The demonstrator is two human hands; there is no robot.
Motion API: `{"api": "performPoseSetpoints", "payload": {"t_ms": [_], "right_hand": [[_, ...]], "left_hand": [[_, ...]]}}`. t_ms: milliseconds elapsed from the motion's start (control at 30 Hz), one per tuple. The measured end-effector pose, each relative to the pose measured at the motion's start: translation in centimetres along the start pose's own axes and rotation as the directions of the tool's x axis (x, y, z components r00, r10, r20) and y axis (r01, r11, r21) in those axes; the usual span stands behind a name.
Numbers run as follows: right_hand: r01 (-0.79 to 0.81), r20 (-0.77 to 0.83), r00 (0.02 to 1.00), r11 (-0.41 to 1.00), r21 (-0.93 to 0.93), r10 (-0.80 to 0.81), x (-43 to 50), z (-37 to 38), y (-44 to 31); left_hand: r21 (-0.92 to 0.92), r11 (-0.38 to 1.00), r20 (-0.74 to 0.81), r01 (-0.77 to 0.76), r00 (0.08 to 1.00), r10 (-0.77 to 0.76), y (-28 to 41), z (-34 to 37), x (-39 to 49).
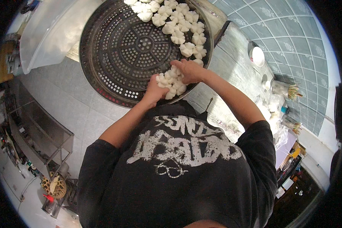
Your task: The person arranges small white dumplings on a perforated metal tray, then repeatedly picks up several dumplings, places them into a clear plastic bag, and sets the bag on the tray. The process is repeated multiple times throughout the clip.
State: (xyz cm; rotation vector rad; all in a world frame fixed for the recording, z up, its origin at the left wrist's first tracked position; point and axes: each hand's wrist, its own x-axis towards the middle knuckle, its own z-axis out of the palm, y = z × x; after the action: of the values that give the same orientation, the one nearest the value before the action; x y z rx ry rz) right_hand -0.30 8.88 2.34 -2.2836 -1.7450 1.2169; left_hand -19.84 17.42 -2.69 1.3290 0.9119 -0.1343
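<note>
A large round, dark perforated metal steamer tray [144, 42] lies before me. White, flower-shaped dough buns [185, 25] cover its upper right part and run down its right side. Near the tray's lower right edge, a cluster of these buns [172, 81] is between my hands. My left hand [155, 91] grips the cluster from the left, thumb on its lower side. My right hand [189, 70] holds it from the upper right, with fingertips over its top. The undersides of the buns and parts of the fingers are hidden. Bare perforated metal shows across the tray's left and middle.
A translucent plastic tub [48, 34] stands at the upper left. Right of the tray is a stone-like worktop [230, 57] against a tiled wall, with a white bowl [257, 56] and metal containers of sticks [282, 89]. A metal-framed stand [45, 128] is at the lower left.
</note>
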Motion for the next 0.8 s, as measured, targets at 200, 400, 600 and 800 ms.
{"api": "performPoseSetpoints", "payload": {"t_ms": [200,400,600,800], "right_hand": [[0.03,-0.054,0.998,0.976,0.214,-0.018,-0.9,-1.7,0.3],[0.026,-0.17,0.982,0.821,0.571,0.086,-2.1,-3.7,-1.3],[-0.09,-0.232,0.956,0.934,0.347,0.178,1.0,1.7,-4.1],[-0.165,-0.148,0.964,0.933,0.32,0.221,-0.1,4.1,-3.7]], "left_hand": [[-0.236,0.971,0.08,0.036,0.997,-0.017,3.4,-0.7,-1.2],[0.104,0.945,0.031,-0.309,0.951,0.308,7.6,-6.4,-0.9],[0.575,0.79,0.077,-0.215,0.975,0.21,4.7,-8.8,-0.1],[0.587,0.795,0.057,-0.153,0.987,0.148,1.3,-8.7,0.0]]}}
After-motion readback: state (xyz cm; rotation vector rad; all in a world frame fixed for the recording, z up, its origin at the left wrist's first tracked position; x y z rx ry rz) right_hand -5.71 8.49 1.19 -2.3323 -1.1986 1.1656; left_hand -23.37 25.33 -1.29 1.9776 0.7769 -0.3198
